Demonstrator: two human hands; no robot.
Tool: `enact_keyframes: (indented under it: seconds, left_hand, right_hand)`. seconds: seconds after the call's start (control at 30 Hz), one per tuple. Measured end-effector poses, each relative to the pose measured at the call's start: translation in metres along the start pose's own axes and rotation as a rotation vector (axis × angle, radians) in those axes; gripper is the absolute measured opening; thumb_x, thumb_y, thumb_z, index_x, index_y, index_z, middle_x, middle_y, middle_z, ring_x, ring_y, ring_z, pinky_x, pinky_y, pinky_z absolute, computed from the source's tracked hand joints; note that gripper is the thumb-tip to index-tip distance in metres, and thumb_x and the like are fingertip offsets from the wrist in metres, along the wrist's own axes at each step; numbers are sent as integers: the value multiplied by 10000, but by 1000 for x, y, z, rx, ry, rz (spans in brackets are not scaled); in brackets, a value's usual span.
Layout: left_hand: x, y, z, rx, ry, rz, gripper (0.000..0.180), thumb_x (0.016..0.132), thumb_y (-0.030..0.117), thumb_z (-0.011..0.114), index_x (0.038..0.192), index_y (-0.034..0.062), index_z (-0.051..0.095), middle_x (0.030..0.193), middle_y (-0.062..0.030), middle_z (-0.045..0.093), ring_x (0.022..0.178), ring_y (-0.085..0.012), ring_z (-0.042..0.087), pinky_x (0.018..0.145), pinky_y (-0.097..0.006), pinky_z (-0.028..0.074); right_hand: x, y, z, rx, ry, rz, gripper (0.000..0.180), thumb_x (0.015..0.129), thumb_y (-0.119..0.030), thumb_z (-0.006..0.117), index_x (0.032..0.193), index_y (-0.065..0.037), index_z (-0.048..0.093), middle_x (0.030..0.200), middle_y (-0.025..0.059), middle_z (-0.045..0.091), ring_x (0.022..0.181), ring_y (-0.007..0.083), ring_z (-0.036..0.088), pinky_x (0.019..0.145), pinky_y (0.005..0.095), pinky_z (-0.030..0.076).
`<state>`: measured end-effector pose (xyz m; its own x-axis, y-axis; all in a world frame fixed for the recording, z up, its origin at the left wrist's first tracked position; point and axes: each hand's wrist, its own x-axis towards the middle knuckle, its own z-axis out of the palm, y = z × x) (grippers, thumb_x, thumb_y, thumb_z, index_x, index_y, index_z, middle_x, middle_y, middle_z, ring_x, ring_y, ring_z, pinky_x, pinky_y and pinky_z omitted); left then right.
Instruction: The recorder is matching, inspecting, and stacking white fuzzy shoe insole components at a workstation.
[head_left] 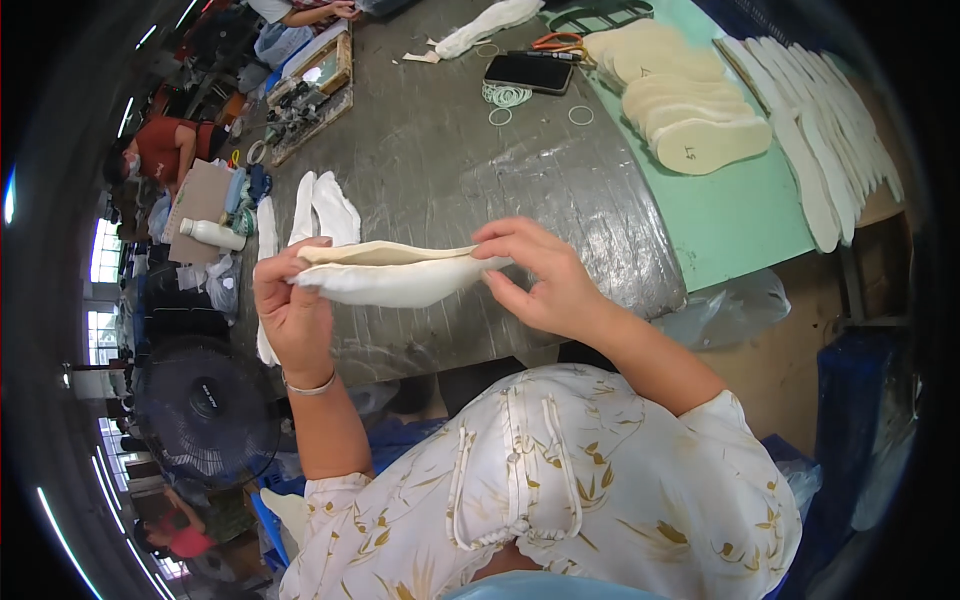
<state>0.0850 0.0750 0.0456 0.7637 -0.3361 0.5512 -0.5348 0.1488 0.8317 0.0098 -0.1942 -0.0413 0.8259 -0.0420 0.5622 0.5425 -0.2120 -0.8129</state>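
Note:
My left hand [292,300] and my right hand [540,275] hold up a shoe insole between them, over the near part of the dark table. It shows a cream layer [385,252] on top and a white, soft-looking layer [400,285] below. A narrow gap parts the two layers along the middle. My left fingers close on the left end, and my right thumb and fingers pinch the right end. Just beyond my left hand, several white insole pieces [335,210] lie on the table.
At the right, cream insoles [710,143] lie stacked on a green mat [740,225], beside a row of white insoles [815,140]. A phone [528,73], rubber bands [507,95] and orange-handled scissors [560,42] lie farther back. A fan [205,400] stands left; other people work beyond.

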Motion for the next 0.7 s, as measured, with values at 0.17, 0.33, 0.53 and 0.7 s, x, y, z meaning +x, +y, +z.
enact_keyframes:
  seconds: [0.17, 0.33, 0.53, 0.7]
  left_hand:
    - [-5, 2, 1, -48, -54, -25, 202, 952, 159, 629, 1107, 74, 530, 1185, -177, 582, 1077, -256, 598, 992, -452, 475]
    - [-12, -3, 11, -47, -19, -2, 217, 954, 179, 625, 1104, 76, 506, 1121, -187, 590, 1008, -372, 649, 935, -516, 506]
    - [-16, -8, 30, -105, 62, 27, 249, 972, 230, 600, 1154, 117, 474, 1129, -153, 554, 974, -326, 630, 870, -465, 523]
    - [-21, -12, 39, -102, 150, 67, 260, 975, 247, 595, 1166, 131, 464, 1135, -143, 546, 955, -312, 630, 841, -446, 533]
  right_hand:
    - [-19, 25, 0, 42, 29, 49, 199, 800, -39, 681, 996, -73, 668, 1129, 88, 637, 1013, 257, 628, 820, 344, 513]
    - [-22, 30, 1, 41, 56, 70, 200, 802, -45, 687, 1000, -61, 670, 1120, 105, 642, 995, 273, 632, 825, 348, 514]
    - [-22, 32, 1, 31, 72, 31, 154, 808, -59, 704, 960, -55, 681, 1052, 93, 670, 928, 273, 655, 793, 357, 522]
    - [-23, 32, 6, 3, 35, 2, 166, 828, -50, 696, 994, -44, 688, 1014, 102, 695, 930, 265, 664, 814, 355, 510]
